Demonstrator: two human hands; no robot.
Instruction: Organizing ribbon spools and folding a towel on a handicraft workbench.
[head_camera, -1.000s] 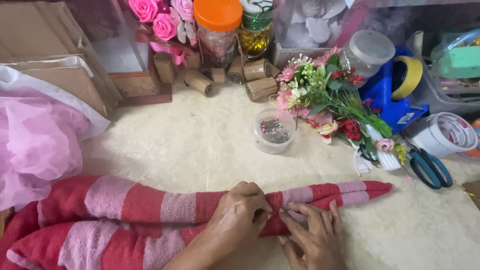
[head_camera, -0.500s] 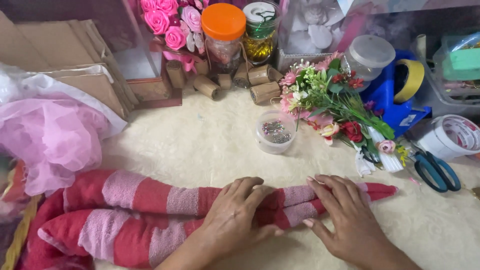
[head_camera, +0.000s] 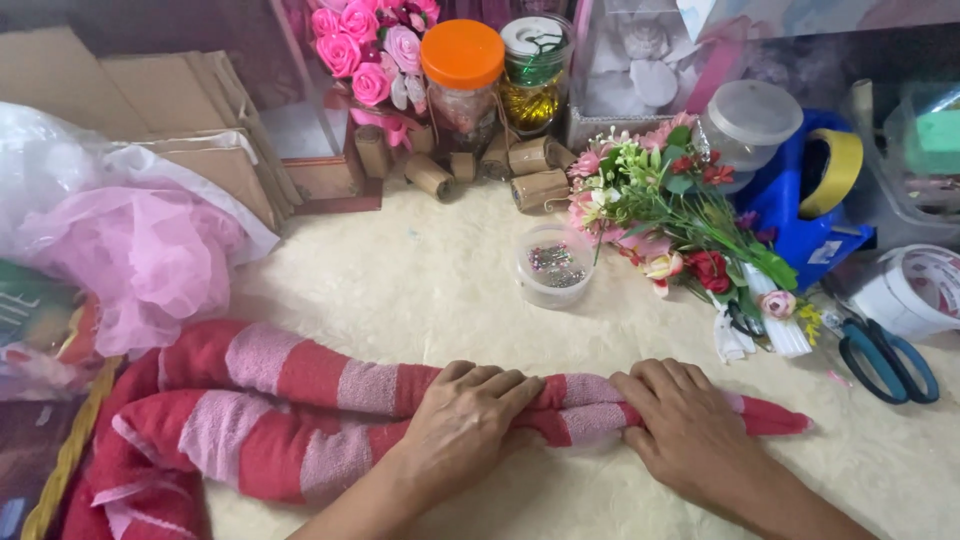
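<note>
**Both hands now flat on the rolled towel**

The right hand (head_camera: 690, 430) has moved from pinching near the thin end to lying palm-down over the red-and-pink striped towel (head_camera: 300, 400), beside the left hand (head_camera: 465, 420). A second ago its fingers worked at the roll's edge; now both hands press the roll against the cream table cover (head_camera: 430, 280), fingers stretched out and curved over it, not closed around anything. The towel lies across the front of the table, its pointed tip (head_camera: 785, 420) poking out past the right hand, its thick folded part at the left by the pink netting (head_camera: 150, 260). It looks as though the roll is being held tight. The small tub of pins (head_camera: 553, 265), the artificial flowers (head_camera: 690, 220) and the scissors (head_camera: 885, 360) sit untouched
</note>
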